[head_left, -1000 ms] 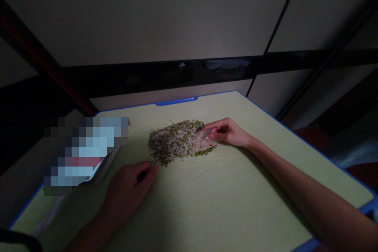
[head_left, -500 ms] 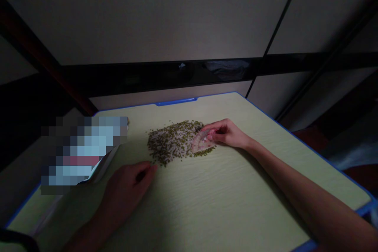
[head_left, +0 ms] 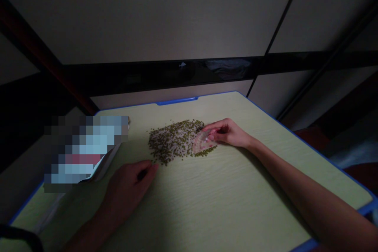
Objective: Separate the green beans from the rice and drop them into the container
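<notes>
Protractor (head_left: 202, 143) — pinched by the right-hand grip (head_left: 230, 133) — juts left at the bean pile (head_left: 173, 139).

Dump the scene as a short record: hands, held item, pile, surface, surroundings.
left_hand: left hand, fingertips by the pile's near-left edge; grip unclear
right_hand: right hand, holding the protractor
held_item: clear protractor, at the pile's right end
pile: small green and pale grains, mixed
surface: pale table, blue edging
left_side: pixelated item, unidentifiable
lighting: dim
</notes>
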Demonstrator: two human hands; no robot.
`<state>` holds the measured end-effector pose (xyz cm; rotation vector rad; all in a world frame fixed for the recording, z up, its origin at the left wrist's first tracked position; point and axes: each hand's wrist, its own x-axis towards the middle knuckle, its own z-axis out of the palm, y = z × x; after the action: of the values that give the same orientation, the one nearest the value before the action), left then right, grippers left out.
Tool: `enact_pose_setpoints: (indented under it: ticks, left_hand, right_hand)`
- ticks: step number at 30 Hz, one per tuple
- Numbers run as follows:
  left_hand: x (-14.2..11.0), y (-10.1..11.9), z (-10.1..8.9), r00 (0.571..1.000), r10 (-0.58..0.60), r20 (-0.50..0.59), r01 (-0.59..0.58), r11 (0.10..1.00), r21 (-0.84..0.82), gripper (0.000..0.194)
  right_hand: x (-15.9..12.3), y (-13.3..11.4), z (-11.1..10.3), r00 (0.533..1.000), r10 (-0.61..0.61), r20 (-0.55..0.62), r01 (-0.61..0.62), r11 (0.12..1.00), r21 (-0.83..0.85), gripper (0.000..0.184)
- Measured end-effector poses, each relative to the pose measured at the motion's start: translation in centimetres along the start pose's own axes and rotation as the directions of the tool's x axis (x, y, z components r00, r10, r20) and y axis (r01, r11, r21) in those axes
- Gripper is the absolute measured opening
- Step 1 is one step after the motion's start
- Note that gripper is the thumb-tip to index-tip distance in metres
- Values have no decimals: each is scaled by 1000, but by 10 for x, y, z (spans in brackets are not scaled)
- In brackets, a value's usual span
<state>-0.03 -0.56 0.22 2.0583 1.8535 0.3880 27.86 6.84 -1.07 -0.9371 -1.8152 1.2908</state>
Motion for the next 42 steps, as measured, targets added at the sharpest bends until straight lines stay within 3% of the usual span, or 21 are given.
enact_pose_setpoints:
  ticks: [42]
  left_hand:
    - [-1,4,-2,1000,-15,9,15,1000,1,35]
  right_hand:
    - [0,-4,10,999,-11,53,14,999,-53,31]
